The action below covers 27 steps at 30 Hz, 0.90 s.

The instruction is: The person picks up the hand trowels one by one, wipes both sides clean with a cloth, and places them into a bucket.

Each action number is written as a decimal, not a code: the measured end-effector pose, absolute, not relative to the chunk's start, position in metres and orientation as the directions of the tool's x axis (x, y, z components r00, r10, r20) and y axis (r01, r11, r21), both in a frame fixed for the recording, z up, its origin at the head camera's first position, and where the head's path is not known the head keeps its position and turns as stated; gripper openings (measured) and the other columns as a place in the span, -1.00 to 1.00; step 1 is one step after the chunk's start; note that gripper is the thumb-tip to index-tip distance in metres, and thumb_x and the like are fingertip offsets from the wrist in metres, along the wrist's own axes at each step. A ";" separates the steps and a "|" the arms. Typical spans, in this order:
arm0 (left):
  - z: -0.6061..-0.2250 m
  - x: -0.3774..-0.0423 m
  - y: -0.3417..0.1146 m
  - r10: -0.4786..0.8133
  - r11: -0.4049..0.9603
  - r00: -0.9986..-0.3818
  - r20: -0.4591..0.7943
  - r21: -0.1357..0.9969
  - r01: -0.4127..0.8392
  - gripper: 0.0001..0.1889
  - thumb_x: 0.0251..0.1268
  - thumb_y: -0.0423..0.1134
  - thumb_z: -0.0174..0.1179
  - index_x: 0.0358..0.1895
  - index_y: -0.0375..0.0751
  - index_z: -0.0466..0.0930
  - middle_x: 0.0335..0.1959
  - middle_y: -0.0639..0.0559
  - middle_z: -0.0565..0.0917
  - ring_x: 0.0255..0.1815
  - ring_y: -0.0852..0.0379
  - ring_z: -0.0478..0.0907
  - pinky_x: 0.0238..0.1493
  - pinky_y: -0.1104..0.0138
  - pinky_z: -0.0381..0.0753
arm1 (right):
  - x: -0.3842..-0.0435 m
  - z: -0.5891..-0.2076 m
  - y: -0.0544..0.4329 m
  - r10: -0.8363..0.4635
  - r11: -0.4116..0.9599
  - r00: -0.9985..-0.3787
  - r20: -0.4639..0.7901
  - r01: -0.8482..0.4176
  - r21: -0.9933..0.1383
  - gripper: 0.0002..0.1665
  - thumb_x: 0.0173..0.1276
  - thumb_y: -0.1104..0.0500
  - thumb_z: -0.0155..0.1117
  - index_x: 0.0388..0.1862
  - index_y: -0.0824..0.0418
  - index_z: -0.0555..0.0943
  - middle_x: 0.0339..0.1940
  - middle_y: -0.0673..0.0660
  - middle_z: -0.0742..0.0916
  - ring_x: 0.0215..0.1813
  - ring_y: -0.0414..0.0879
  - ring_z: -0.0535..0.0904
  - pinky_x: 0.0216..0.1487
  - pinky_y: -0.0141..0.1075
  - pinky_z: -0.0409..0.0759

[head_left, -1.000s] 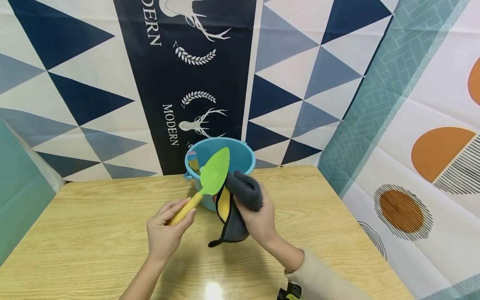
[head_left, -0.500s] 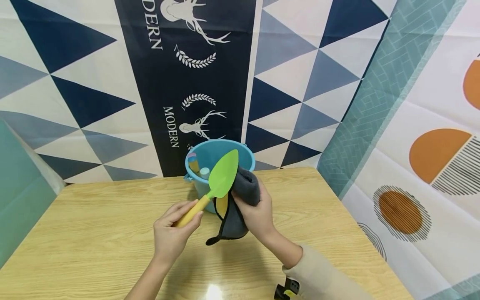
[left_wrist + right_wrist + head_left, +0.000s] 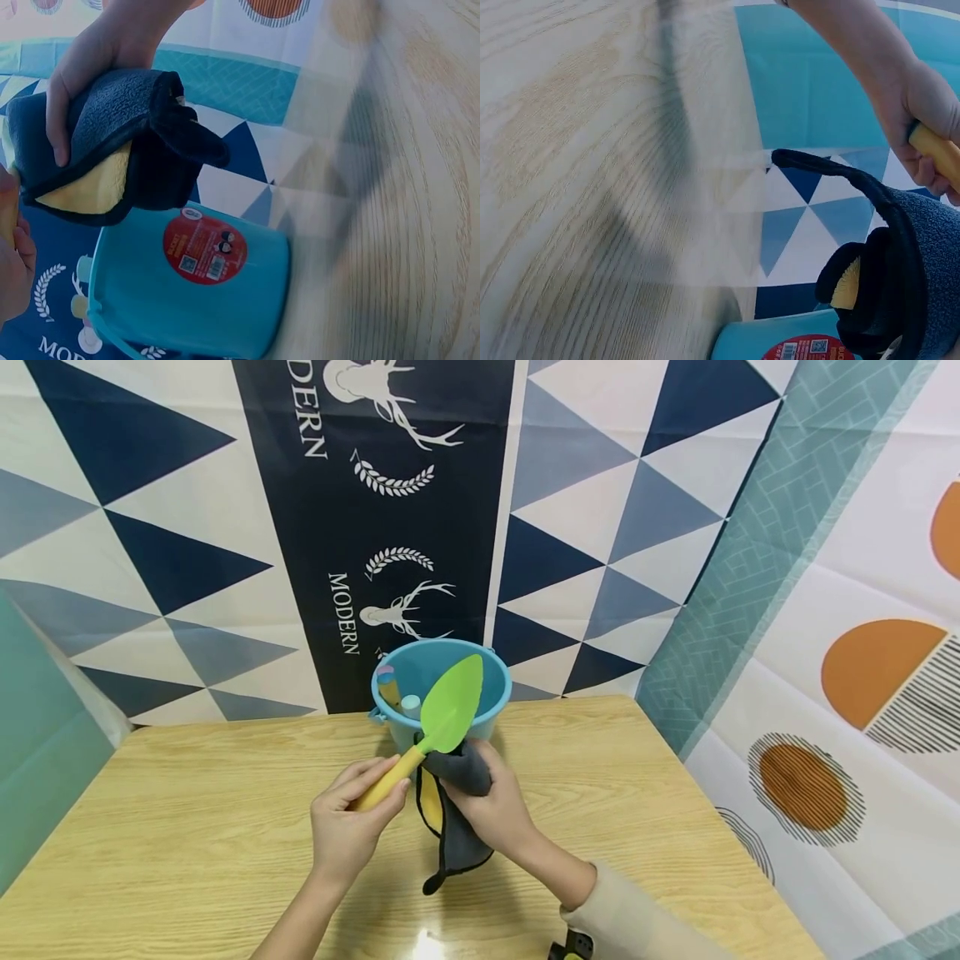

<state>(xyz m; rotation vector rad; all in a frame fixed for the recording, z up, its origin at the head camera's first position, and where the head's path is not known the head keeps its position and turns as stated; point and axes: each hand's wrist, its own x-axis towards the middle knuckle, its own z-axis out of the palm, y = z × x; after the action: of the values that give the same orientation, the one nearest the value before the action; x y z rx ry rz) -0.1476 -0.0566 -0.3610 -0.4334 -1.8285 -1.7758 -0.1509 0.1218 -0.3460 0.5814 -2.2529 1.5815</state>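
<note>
My left hand (image 3: 345, 818) grips the yellow handle of a toy shovel (image 3: 452, 702), its green blade pointing up in front of a blue bucket (image 3: 495, 681). A folded cloth (image 3: 465, 835), dark grey with a yellow side and black edging, is held in my right hand (image 3: 498, 802) just under the blade. In the head view the cloth's top meets the blade's lower part; whether they touch I cannot tell. The left wrist view shows the right thumb lying over the cloth (image 3: 112, 142). In the right wrist view, the left hand (image 3: 930, 105) wraps the shovel's handle (image 3: 934, 150).
The bucket stands near the back edge of a wooden table (image 3: 187, 835). Inside it are a brown-and-blue item (image 3: 387, 685) and a pale blue one (image 3: 410, 704). Patterned cloth hangs behind and to the right. A small black device (image 3: 572, 946) sits below the right sleeve.
The left hand and shovel have shifted slightly right. My right hand has lowered and moved left with the cloth, from beside the blade's edge to beneath it.
</note>
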 end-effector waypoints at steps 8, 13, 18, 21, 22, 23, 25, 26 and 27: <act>-0.362 -0.145 -0.062 -0.135 0.103 -0.791 0.597 0.803 0.588 -0.69 -0.14 -0.56 0.38 -0.20 -0.37 0.70 -0.25 0.16 0.68 -0.27 0.32 0.57 -0.46 0.53 0.58 | -0.158 -0.337 0.132 0.046 0.270 -0.876 0.481 -0.452 -0.850 -0.41 0.20 0.32 0.28 0.25 0.14 0.44 0.15 0.16 0.60 0.16 -0.01 0.52 0.15 -0.15 0.49; -0.363 -0.143 -0.066 -0.103 0.118 -0.820 0.563 0.825 0.552 -0.68 -0.16 -0.55 0.39 -0.21 -0.31 0.72 -0.25 0.11 0.69 -0.25 0.30 0.57 -0.41 0.49 0.59 | -0.164 -0.324 0.141 0.204 0.206 -0.840 0.503 -0.465 -0.861 -0.43 0.21 0.32 0.28 0.23 0.19 0.44 0.11 0.16 0.61 0.10 -0.15 0.54 0.11 -0.32 0.52; -0.362 -0.139 -0.066 -0.009 0.113 -0.834 0.551 0.830 0.547 -0.69 -0.14 -0.53 0.39 -0.21 -0.27 0.73 -0.27 -0.01 0.69 -0.29 0.28 0.57 -0.47 0.42 0.58 | -0.163 -0.317 0.143 0.254 0.134 -0.828 0.500 -0.482 -0.866 -0.47 0.19 0.41 0.24 0.17 0.31 0.43 -0.01 0.10 0.59 0.00 -0.22 0.56 0.03 -0.38 0.55; -0.361 -0.137 -0.064 0.019 0.098 -0.835 0.550 0.830 0.549 -0.69 -0.13 -0.53 0.38 -0.20 -0.26 0.73 -0.26 -0.04 0.69 -0.31 0.26 0.56 -0.51 0.39 0.57 | -0.162 -0.318 0.141 0.225 0.128 -0.839 0.496 -0.479 -0.868 -0.47 0.19 0.43 0.21 0.18 0.31 0.42 -0.01 0.08 0.59 0.01 -0.22 0.55 0.02 -0.39 0.54; -0.361 -0.137 -0.064 0.023 0.092 -0.837 0.546 0.833 0.546 -0.69 -0.12 -0.52 0.38 -0.19 -0.26 0.73 -0.26 -0.04 0.69 -0.31 0.26 0.56 -0.51 0.39 0.57 | -0.161 -0.319 0.140 0.207 0.123 -0.844 0.494 -0.478 -0.870 -0.45 0.19 0.44 0.20 0.20 0.29 0.42 0.02 0.09 0.59 0.03 -0.22 0.54 0.04 -0.38 0.54; -0.360 -0.136 -0.063 0.027 0.085 -0.841 0.541 0.837 0.541 -0.69 -0.11 -0.52 0.38 -0.19 -0.25 0.73 -0.25 -0.04 0.68 -0.31 0.25 0.56 -0.52 0.39 0.57 | -0.161 -0.321 0.139 0.192 0.123 -0.849 0.492 -0.476 -0.871 -0.44 0.19 0.45 0.18 0.21 0.28 0.41 0.03 0.11 0.59 0.04 -0.23 0.54 0.05 -0.38 0.53; -0.359 -0.136 -0.062 0.037 0.075 -0.849 0.528 0.845 0.529 -0.68 -0.10 -0.51 0.38 -0.17 -0.24 0.72 -0.24 -0.02 0.68 -0.31 0.24 0.55 -0.52 0.38 0.57 | -0.160 -0.325 0.136 0.164 0.129 -0.856 0.490 -0.474 -0.871 -0.43 0.19 0.48 0.16 0.22 0.28 0.41 0.04 0.16 0.60 0.04 -0.25 0.54 0.04 -0.38 0.54; -0.358 -0.136 -0.061 0.041 0.074 -0.850 0.526 0.846 0.527 -0.68 -0.09 -0.50 0.38 -0.16 -0.24 0.72 -0.24 -0.02 0.68 -0.31 0.24 0.55 -0.53 0.38 0.57 | -0.160 -0.327 0.135 0.149 0.136 -0.860 0.488 -0.471 -0.871 -0.44 0.19 0.49 0.14 0.21 0.28 0.41 0.02 0.19 0.60 0.03 -0.26 0.54 0.02 -0.38 0.54; -0.358 -0.136 -0.061 0.045 0.072 -0.849 0.526 0.846 0.528 -0.68 -0.09 -0.49 0.38 -0.16 -0.24 0.72 -0.23 -0.02 0.68 -0.32 0.24 0.55 -0.53 0.38 0.57 | -0.159 -0.329 0.134 0.133 0.144 -0.864 0.485 -0.467 -0.872 -0.44 0.19 0.49 0.14 0.21 0.28 0.41 0.02 0.21 0.61 0.02 -0.27 0.55 0.00 -0.39 0.55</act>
<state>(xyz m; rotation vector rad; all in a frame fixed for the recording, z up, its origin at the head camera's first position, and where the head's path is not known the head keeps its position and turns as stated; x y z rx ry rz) -0.1356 -0.0608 -0.3575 -0.5696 -1.9954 -1.8320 -0.1593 0.1341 -0.3291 0.3194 -1.9765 1.7682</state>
